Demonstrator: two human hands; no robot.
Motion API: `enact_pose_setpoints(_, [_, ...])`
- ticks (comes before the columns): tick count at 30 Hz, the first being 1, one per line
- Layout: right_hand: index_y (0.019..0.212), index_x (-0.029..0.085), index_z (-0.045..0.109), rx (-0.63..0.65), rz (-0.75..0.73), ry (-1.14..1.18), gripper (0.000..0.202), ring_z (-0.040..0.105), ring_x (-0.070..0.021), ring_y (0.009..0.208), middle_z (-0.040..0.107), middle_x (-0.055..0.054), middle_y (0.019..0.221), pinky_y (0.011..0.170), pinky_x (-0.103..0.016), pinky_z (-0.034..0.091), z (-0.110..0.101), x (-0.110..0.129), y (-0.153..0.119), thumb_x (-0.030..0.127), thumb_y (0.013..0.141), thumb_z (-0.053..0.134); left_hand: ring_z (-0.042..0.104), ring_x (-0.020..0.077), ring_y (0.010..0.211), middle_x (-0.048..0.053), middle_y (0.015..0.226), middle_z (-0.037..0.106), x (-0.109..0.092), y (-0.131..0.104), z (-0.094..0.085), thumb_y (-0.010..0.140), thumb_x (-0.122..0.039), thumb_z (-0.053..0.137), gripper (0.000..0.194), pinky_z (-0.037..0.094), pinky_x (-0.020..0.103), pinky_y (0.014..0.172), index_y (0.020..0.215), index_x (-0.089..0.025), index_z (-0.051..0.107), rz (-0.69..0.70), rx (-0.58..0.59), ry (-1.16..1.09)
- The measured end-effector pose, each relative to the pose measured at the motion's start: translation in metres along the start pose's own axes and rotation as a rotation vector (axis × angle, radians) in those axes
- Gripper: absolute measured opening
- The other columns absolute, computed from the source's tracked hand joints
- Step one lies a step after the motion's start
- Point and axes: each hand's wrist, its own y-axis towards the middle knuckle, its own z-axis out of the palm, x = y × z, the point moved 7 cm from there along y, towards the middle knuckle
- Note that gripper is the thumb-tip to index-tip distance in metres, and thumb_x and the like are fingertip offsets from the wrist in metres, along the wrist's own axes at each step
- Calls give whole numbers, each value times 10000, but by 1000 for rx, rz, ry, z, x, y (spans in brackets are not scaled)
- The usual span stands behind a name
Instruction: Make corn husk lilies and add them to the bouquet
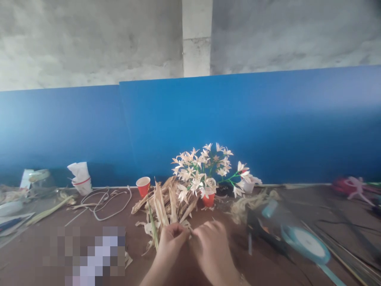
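Head view: my left grip point(171, 240) and right grip point(212, 246) meet close together low over the brown table point(141, 254), fingers curled in toward the thumbs; a small pale scrap point(188, 225) shows between them, but whether either one is clamped on it I cannot tell. Just past my left grip lies the heap of dried husks point(160, 202), long tan pieces leaning up and spreading back toward the blue panel point(208, 115). Beyond my hands, a bunch of pale flowers point(196, 171) on green stems rises over a red cup point(208, 200), a few blooms reaching out to the right. Left of the husks stands another cup, orange-red point(143, 188), then a looped white cable point(102, 219) and a white cup with stuff poking out of it point(82, 186). Well off to my right is a light-blue ribbon roll point(311, 243), blurred, with its tail hanging toward me
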Motion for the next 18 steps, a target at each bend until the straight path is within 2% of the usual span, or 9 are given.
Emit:
enact_pose_setpoints(6, [619,200,545,-118,-81,13,147,452,-135,612,521,34,553,768,-316,264,-12,5,4,86,711,527,529,118,448,-7,475,602,-12,-3,4,603,-311,691,190,360,218,447,616,-129,638,-36,135,-39])
enact_pose_setpoints(9, [622,192,566,-74,-51,87,146,469,-136,621,540,23,570,776,-325,280,-15,4,8,108,725,506,552,123,461,9,489,629,-15,-2,0,604,-291,696,189,374,217,456,677,-118,676,-43,166,-2])
enact_pose_setpoints(11, [626,185,590,35,50,201,147,495,-147,646,574,5,605,767,-327,309,-10,-3,10,144,735,500,553,122,446,9,474,625,-12,-1,-2,596,-320,711,226,391,223,458,687,-116,678,-73,195,-40])
enact_pose_setpoints(15, [691,152,640,441,448,715,172,543,-154,602,630,-28,633,602,-273,384,26,-24,-2,288,717,538,555,123,414,13,480,624,-7,-3,1,550,-377,757,293,416,232,444,622,-127,623,-112,290,-178])
enact_pose_setpoints(16, [690,142,642,536,510,853,199,551,-150,579,632,-32,623,569,-261,388,36,-25,-7,312,710,541,559,126,415,16,489,625,-7,-5,2,550,-378,760,298,415,232,440,618,-130,609,-107,314,-202])
enact_pose_setpoints(18, [659,130,637,646,528,1032,238,566,-147,561,626,-39,608,552,-255,400,49,-22,-14,331,715,521,575,137,435,20,506,621,-11,-8,3,573,-370,754,291,412,231,441,631,-134,595,-92,353,-225])
